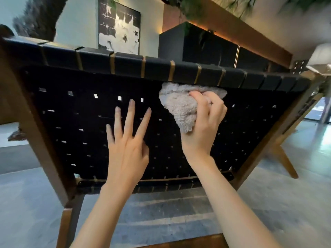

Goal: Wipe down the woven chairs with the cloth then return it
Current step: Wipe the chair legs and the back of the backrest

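Note:
A black woven chair [75, 122] in a brown wooden frame fills the head view, its strapped panel facing me. My right hand [202, 126] grips a bunched fluffy grey cloth [180, 106] and holds it against the weave just under the top rail. My left hand [127, 145] lies to the left of the cloth with its fingers straight and spread, touching the woven panel.
A second wooden chair frame [284, 154] stands to the right. Behind are a black cabinet [206, 45], a black-and-white painting [119, 27] and a white lamp shade [320, 58]. Grey polished floor [26, 203] lies below.

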The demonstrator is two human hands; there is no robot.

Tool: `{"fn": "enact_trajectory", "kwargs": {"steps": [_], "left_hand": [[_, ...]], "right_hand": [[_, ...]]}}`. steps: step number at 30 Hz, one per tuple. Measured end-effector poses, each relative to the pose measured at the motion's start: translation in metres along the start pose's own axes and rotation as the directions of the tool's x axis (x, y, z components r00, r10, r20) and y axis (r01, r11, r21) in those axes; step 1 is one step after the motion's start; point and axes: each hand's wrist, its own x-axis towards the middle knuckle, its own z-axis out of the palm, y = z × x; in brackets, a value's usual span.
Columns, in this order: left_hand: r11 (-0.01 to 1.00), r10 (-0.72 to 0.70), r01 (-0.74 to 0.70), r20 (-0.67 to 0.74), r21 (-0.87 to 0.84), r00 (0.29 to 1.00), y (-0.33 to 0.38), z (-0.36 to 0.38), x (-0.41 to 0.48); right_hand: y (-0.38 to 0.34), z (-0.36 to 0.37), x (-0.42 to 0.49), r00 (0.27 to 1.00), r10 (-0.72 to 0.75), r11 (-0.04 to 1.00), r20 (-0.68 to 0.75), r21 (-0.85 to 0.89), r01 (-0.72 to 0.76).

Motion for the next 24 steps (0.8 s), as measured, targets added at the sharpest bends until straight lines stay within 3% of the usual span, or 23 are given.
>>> {"fn": "enact_trajectory", "kwargs": {"steps": [3, 10, 15, 18, 23, 24], "left_hand": [[0.999, 0.02, -0.023, 0.056, 0.043, 0.998, -0.007, -0.005, 0.0], [1.0, 0.003, -0.005, 0.065, 0.031, 0.998, -0.006, -0.004, -0.001], [0.999, -0.045, 0.042, 0.103, 0.032, 0.994, -0.012, 0.003, -0.014], [0.998, -0.05, 0.046, 0.124, 0.032, 0.991, -0.021, 0.008, -0.023], [0.997, -0.068, 0.061, 0.173, 0.047, 0.983, -0.033, 0.017, -0.036], [0.998, -0.059, 0.051, 0.175, 0.048, 0.983, -0.035, 0.019, -0.038]], "right_hand": [[-0.005, 0.001, 0.003, 0.994, 0.034, 0.999, 0.107, 0.003, -0.035], [0.012, 0.004, -0.018, 0.973, -0.028, 0.997, 0.23, -0.06, 0.043], [0.023, 0.01, -0.065, 0.943, 0.034, 0.998, 0.33, -0.059, -0.015], [0.039, 0.009, -0.118, 0.86, 0.062, 0.995, 0.507, -0.098, -0.014], [0.065, 0.003, -0.199, 0.571, 0.153, 0.988, 0.807, -0.139, -0.068], [0.065, 0.003, -0.205, 0.565, 0.149, 0.989, 0.811, -0.133, -0.069]]}}
